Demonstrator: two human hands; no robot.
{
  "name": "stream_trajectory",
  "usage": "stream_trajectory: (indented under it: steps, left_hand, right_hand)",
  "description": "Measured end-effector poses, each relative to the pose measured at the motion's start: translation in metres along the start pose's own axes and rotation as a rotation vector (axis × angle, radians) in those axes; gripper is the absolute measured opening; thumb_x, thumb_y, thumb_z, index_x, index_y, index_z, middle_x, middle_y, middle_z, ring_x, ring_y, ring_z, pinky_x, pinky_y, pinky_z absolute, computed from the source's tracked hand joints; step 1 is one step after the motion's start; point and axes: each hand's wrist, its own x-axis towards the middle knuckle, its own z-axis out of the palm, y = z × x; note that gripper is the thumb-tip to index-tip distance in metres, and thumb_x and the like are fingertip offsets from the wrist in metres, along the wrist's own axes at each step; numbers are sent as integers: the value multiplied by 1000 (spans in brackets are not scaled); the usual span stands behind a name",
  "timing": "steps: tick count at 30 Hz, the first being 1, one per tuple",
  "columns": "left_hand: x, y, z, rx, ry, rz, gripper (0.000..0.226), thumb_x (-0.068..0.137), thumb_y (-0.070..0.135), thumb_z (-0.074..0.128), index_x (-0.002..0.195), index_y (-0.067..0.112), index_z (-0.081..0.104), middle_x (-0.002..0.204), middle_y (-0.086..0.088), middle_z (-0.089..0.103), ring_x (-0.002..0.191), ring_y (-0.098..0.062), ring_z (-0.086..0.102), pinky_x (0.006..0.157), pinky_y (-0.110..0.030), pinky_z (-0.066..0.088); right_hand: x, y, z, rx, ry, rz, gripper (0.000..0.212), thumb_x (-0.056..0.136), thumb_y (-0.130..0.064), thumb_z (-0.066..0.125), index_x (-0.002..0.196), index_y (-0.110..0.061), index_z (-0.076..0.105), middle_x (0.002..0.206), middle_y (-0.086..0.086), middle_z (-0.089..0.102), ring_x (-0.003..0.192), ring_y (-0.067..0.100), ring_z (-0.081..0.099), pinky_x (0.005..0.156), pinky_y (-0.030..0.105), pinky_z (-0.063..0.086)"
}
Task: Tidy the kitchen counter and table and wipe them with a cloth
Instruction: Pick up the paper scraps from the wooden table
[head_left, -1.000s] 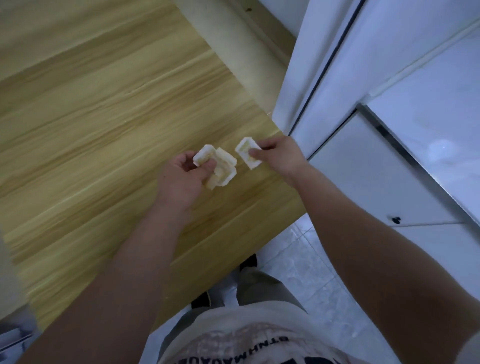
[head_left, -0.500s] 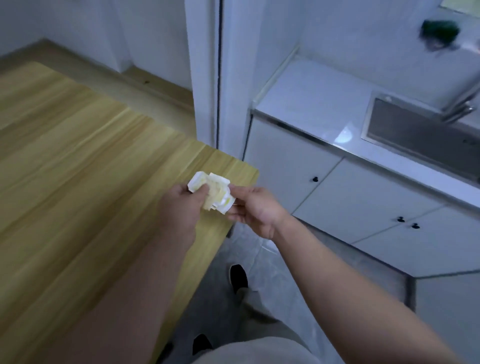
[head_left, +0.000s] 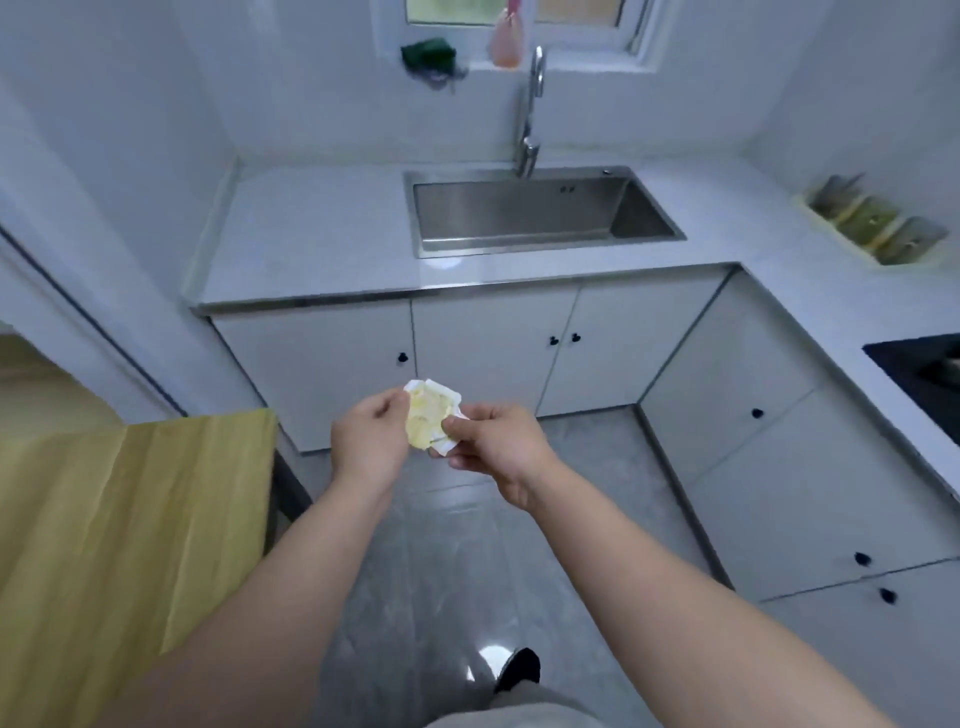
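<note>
A crumpled wad of white and pale yellow paper scraps (head_left: 429, 415) is held between both hands, over the grey floor in front of the sink cabinet. My left hand (head_left: 369, 441) pinches its left side. My right hand (head_left: 496, 444) pinches its lower right edge with thumb and fingers. The wooden table (head_left: 130, 519) lies at the lower left, apart from the hands. The white kitchen counter (head_left: 311, 244) runs ahead and along the right.
A steel sink (head_left: 535, 213) with a tall tap (head_left: 530, 114) sits in the counter. A dark green cloth (head_left: 428, 56) and a pink bottle (head_left: 508, 39) are on the window sill. A tray of containers (head_left: 872, 226) and a black hob (head_left: 924, 374) are on the right counter.
The view has swung from the table towards the sink counter. The separate scrap in my right hand joined the wad, and both hands moved off the table over the floor.
</note>
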Motion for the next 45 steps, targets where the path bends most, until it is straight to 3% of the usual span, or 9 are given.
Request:
stream_trajectory:
  steps: [4, 9, 13, 23, 29, 35, 39, 42, 45]
  left_hand:
    - [0, 29, 87, 99, -192, 33, 19, 93, 30, 63, 102, 20, 78, 92, 9, 75, 86, -10, 68, 91, -36, 56]
    - [-13, 54, 181, 40, -425, -35, 16, 96, 18, 63, 85, 22, 74, 85, -3, 76, 78, -20, 69, 77, -37, 59]
    - [-27, 60, 247, 72, -584, -41, 13, 94, 15, 65, 99, 12, 76, 93, -7, 77, 92, -26, 73, 89, -43, 58]
    - [-77, 39, 383, 223, -976, -146, 14, 90, 10, 68, 101, 7, 76, 89, -6, 77, 82, -20, 73, 83, -34, 58]
    - [-113, 27, 436, 354, -1296, -156, 16, 89, 7, 69, 104, 4, 75, 92, -8, 77, 82, -21, 71, 85, -35, 57]
    - [-156, 2, 467, 475, -1552, -144, 16, 86, 9, 72, 102, 7, 76, 93, -7, 77, 90, -23, 73, 92, -39, 56]
    - [-200, -20, 456, 584, -1739, -185, 14, 87, 6, 72, 101, 5, 75, 90, -10, 77, 82, -25, 72, 87, -38, 58]
    - [-232, -34, 440, 688, -1881, -173, 12, 86, 3, 72, 96, 7, 76, 90, -11, 77, 89, -30, 73, 88, -42, 58]
    - [-261, -52, 427, 777, -1977, -88, 13, 84, 2, 73, 89, 13, 76, 84, -4, 77, 78, -17, 72, 77, -32, 57]
  right_hand:
    - [-10, -22, -80, 97, 151, -55, 28, 94, -9, 65, 120, 2, 66, 104, 21, 74, 78, 24, 69, 53, 21, 53]
    - [-24, -34, -165, 192, 253, -112, 17, 95, -7, 60, 107, -4, 72, 89, 9, 77, 65, 10, 70, 59, 20, 54]
    - [-34, -31, -221, 271, 368, -113, 14, 95, -9, 61, 99, -10, 74, 84, 5, 77, 69, 11, 69, 59, 20, 53]
    - [-73, 7, -318, 485, 779, -27, 15, 93, -9, 61, 101, -13, 74, 78, -1, 74, 65, 9, 66, 57, 20, 45]
    - [-105, 29, -332, 737, 1070, -32, 24, 94, -12, 60, 112, 0, 71, 81, 5, 72, 58, 9, 62, 55, 21, 46]
    - [-138, 51, -315, 947, 1368, -104, 41, 92, -44, 68, 107, -5, 74, 93, 6, 77, 73, 16, 70, 61, 25, 49]
    - [-164, 80, -296, 949, 1575, -68, 28, 87, -27, 77, 107, -7, 72, 100, 14, 76, 72, 18, 66, 60, 24, 51]
    - [-186, 107, -279, 1010, 1698, -18, 16, 87, -13, 74, 101, -4, 74, 89, 13, 76, 65, 16, 65, 56, 23, 50]
    - [-212, 134, -263, 1081, 1757, -8, 10, 88, -10, 72, 96, -6, 76, 80, 8, 74, 59, 14, 60, 61, 27, 49]
